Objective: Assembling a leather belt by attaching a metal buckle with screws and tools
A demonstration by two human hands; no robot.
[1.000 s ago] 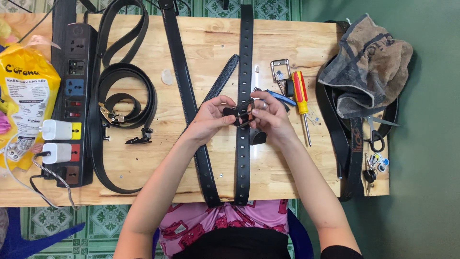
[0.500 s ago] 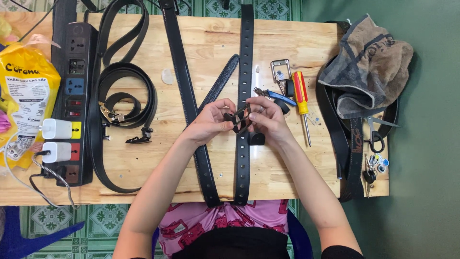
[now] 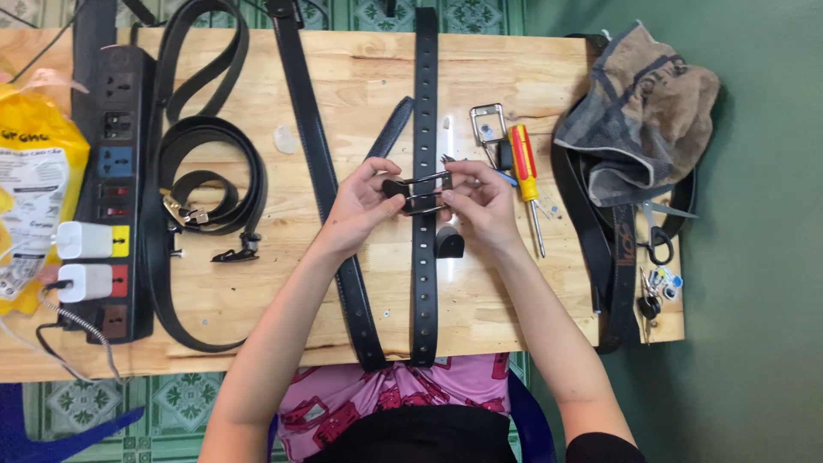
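**Buckle on punched belt, mid-table**

Head view: buckle point(image 3: 422, 192), small metal frame, sits across the punched belt point(image 3: 424, 283) at table point(image 3: 514, 77) centre. Left hand point(image 3: 364, 206) pinches its 9 o'clock end; right hand point(image 3: 478, 201) pinches the 3 o'clock end; both closed on it. Judged light, rigid, smooth and likely slippery; best held by the frame sides. Belt looks limp, leathery. Buckle's long axis runs 9–3; belt runs 12–6. Screwdriver point(image 3: 525, 167) lies just at 3 o'clock.

Black belt point(image 3: 424, 283), red-and-yellow screwdriver point(image 3: 523, 159), pale wooden table point(image 3: 514, 77).
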